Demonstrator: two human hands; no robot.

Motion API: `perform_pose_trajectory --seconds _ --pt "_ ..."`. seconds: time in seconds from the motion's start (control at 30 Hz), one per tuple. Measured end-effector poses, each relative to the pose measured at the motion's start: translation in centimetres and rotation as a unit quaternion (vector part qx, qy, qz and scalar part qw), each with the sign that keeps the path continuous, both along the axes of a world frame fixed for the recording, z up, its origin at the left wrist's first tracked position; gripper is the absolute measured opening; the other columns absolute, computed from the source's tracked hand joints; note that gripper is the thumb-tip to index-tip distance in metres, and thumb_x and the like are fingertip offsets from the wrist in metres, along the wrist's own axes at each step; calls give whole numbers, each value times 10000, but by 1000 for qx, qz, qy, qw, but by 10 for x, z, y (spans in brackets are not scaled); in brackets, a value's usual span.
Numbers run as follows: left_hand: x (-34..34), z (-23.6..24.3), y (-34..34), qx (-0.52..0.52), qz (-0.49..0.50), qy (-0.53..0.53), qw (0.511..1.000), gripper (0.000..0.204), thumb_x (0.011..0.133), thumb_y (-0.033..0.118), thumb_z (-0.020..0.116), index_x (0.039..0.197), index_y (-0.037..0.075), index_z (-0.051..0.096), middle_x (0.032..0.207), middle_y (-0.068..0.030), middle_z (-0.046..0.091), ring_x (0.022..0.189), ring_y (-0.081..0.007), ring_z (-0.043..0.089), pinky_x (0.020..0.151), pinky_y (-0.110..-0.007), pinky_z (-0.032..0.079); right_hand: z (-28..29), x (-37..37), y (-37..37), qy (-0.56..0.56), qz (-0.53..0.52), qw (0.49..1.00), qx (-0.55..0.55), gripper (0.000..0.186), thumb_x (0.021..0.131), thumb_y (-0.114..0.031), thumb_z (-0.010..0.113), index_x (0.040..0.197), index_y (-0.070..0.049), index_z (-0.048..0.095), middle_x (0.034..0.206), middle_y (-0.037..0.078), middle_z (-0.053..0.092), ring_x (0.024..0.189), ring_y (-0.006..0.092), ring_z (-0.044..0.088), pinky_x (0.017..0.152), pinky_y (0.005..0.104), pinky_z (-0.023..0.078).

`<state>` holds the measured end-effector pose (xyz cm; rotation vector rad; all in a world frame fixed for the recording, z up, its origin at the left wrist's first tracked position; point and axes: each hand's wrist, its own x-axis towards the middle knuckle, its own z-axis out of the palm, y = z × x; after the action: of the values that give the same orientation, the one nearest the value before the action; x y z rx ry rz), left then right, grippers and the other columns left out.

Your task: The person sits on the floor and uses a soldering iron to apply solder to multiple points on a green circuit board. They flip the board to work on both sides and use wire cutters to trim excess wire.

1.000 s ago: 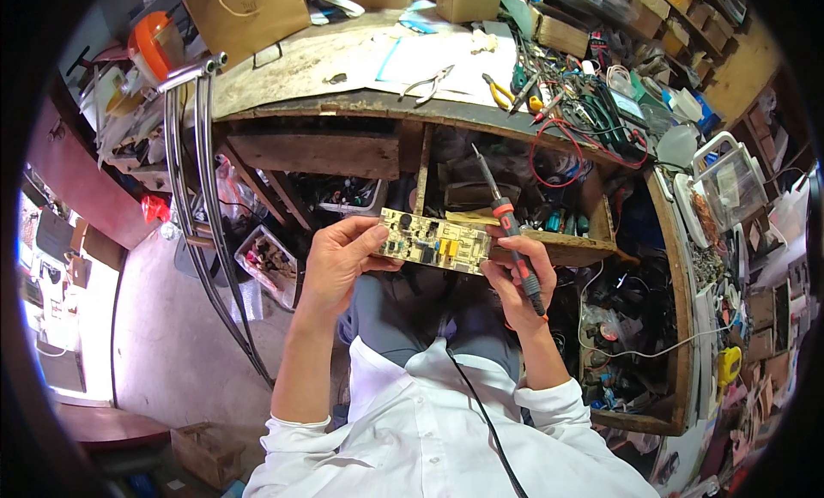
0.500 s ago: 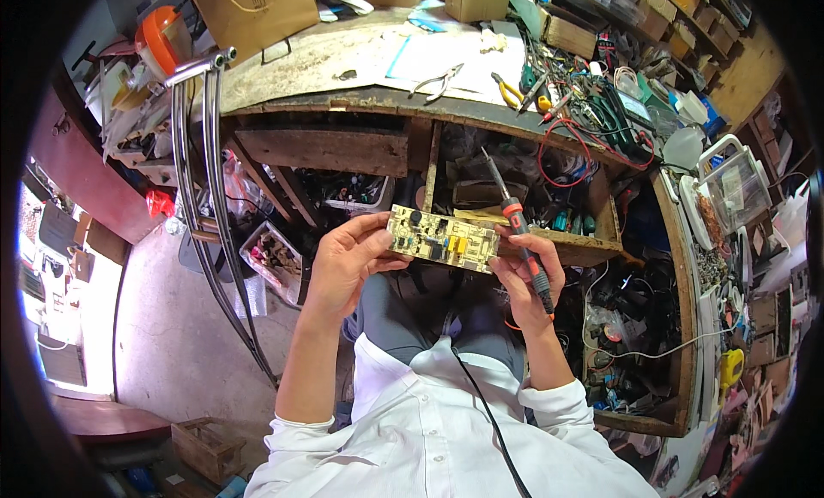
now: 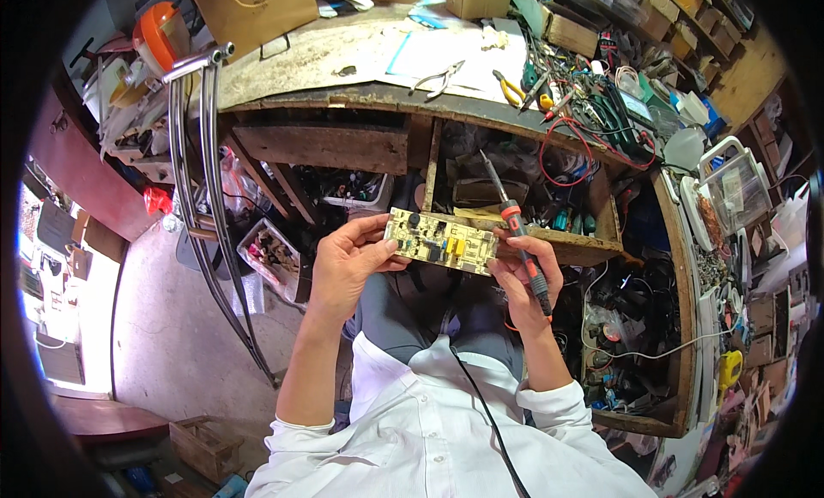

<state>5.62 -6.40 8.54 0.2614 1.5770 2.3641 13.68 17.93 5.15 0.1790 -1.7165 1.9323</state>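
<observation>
Left grip [image 3: 345, 265] pinches circuit board [image 3: 440, 242]

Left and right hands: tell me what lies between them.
In the head view, a circuit board lies between the left hand and right hand, held near opposite ends.

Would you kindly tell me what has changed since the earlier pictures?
Very little: the left hand has slid its thumb slightly down the left end of the circuit board, and the whole view shifted slightly. Nothing was picked up or let go. Both hands still hold the board, the soldering iron stays in the right hand, and the silver pliers lie unmoved on the bench.
</observation>
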Motion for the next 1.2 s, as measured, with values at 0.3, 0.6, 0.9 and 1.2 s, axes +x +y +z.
perform_pose_trajectory --seconds 0.3,0.6,0.9,1.2 --pt "2 -4 0 -18 13 16 1000 360 900 -19 630 1251 -80 581 1042 -162 690 825 -200 719 730 -308 627 -1 1 0 -4 13 1000 -1 424 810 171 679 1175 -10 563 1269 211 625 988 154 685 849 272 565" --pt "3 -5 3 -26 25 33 999 423 874 -38 662 1281 -78 555 1052 -154 683 833 -177 709 727 -291 620 -2 1 -3 -10 7 1000 0 409 818 154 686 1177 -7 571 1257 198 631 944 136 683 830 259 566" --pt "5 -8 4 -17 31 16 999 421 876 -35 666 1276 -94 546 1049 -151 673 817 -171 707 717 -283 617 -3 1 -5 -11 0 1000 10 413 815 149 693 1177 -11 576 1223 192 646 953 126 669 827 257 569" --pt "4 -10 4 -14 41 2 999 414 892 -46 664 1281 -98 535 1077 -160 666 832 -185 706 729 -301 614 -2 2 -4 0 27 1000 -4 442 814 174 658 1206 -1 552 1260 224 618 991 141 668 852 269 566"
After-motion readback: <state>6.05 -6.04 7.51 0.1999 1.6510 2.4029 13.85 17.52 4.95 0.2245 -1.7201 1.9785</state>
